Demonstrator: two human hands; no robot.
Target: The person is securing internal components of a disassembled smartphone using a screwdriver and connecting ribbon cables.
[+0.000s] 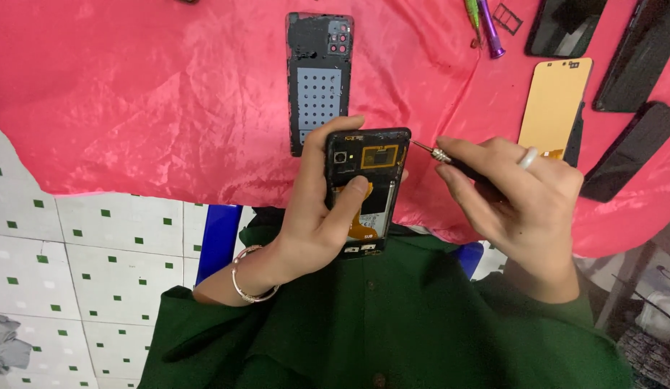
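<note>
Left hand (317,220) clamps opened black phone with exposed orange flex (366,189), steadying it; right hand (518,194) pinches slim metal-tipped screwdriver (441,154), tip at phone's upper right edge.

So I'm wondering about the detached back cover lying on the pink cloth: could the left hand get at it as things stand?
Probably not straight away: the left hand is wrapped around the opened phone. The back cover lies just beyond, with nothing between.

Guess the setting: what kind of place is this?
Likely a phone repair bench. The left hand holds an opened phone while the right hand puts a small screwdriver to its edge. A detached back cover and a loose display panel lie on the pink cloth.
</note>
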